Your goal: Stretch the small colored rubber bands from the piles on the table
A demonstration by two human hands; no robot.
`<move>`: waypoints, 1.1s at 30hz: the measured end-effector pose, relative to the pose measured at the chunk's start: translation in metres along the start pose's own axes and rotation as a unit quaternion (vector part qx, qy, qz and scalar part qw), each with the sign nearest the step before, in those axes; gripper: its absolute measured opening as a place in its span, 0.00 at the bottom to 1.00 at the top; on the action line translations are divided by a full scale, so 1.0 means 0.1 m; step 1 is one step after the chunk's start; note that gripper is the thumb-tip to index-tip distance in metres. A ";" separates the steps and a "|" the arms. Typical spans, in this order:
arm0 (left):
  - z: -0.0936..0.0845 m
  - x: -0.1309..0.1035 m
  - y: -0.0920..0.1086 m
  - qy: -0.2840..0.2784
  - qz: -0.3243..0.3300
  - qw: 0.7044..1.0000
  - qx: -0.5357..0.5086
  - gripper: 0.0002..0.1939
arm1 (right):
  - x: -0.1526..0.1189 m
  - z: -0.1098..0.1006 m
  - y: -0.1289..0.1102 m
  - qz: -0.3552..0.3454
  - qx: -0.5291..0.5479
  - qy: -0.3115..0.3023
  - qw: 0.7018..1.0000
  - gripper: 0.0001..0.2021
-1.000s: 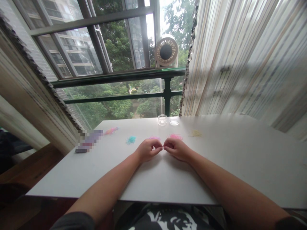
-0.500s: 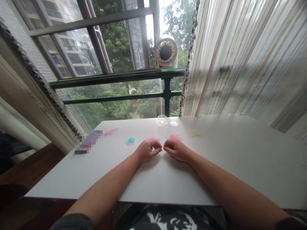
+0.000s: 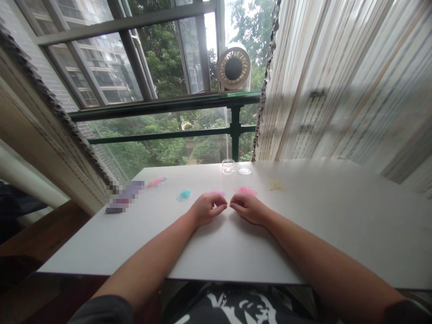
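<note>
My left hand (image 3: 209, 209) and my right hand (image 3: 248, 209) rest near the middle of the white table (image 3: 236, 252), fingertips facing each other with a small gap. Each hand is closed in a pinch; what they hold, if anything, is too small to make out. Just behind my left hand lies a purple pile (image 3: 217, 192), partly covered. A pink pile (image 3: 246, 191) sits right behind my right hand. Further left are a blue pile (image 3: 184, 195) and a multicoloured pile (image 3: 156, 182); a yellow pile (image 3: 276, 185) lies to the right.
A clear round container (image 3: 228, 167) stands at the table's back edge, beside a clear lid (image 3: 245, 171). A blurred-out purple item (image 3: 126, 196) lies at the left edge. Behind are a window, a green railing (image 3: 162, 106), a white fan (image 3: 234, 67) and curtains.
The view has shifted slightly, so the table appears a little higher. Both hands keep nearly the same pinched pose and place.
</note>
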State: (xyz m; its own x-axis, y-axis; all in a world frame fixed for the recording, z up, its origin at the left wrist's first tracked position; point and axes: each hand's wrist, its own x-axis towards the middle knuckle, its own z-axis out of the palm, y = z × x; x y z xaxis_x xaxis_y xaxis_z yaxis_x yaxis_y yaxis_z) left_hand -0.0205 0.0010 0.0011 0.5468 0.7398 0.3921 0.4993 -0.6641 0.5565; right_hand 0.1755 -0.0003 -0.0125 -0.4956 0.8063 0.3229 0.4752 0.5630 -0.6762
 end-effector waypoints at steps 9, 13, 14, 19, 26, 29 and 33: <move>-0.03 0.01 -0.07 0.035 -0.020 0.999 0.012 0.07 | 0.00 0.00 0.00 -0.001 -0.006 0.003 1.000 0.05; -0.09 0.03 -0.16 0.092 -0.054 0.992 0.061 0.07 | 0.00 0.00 -0.01 0.002 -0.006 -0.001 1.000 0.05; -0.10 0.03 -0.19 0.104 -0.063 0.990 0.077 0.07 | 0.00 0.00 -0.01 0.002 -0.004 -0.002 1.000 0.05; -0.13 0.05 -0.29 0.133 -0.088 0.977 0.140 0.07 | -0.01 0.00 -0.02 0.004 -0.003 -0.004 1.000 0.05; -0.10 0.08 -0.34 0.139 -0.118 0.970 0.162 0.07 | 0.00 0.00 -0.02 0.006 -0.004 -0.008 1.000 0.05; -0.10 0.12 -0.36 0.148 -0.124 0.966 0.172 0.07 | 0.00 0.00 -0.02 0.010 0.002 -0.006 1.000 0.05; -0.11 0.19 -0.39 0.151 -0.122 0.961 0.195 0.07 | 0.00 0.00 -0.03 0.013 0.008 -0.006 1.000 0.05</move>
State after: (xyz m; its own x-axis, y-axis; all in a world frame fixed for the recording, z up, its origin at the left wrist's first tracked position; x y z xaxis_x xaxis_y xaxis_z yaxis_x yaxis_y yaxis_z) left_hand -0.0374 0.0422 -0.0051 0.1906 0.8371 0.5128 0.8337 -0.4138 0.3657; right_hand 0.1738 -0.0022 -0.0107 -0.4917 0.8186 0.2969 0.4768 0.5384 -0.6948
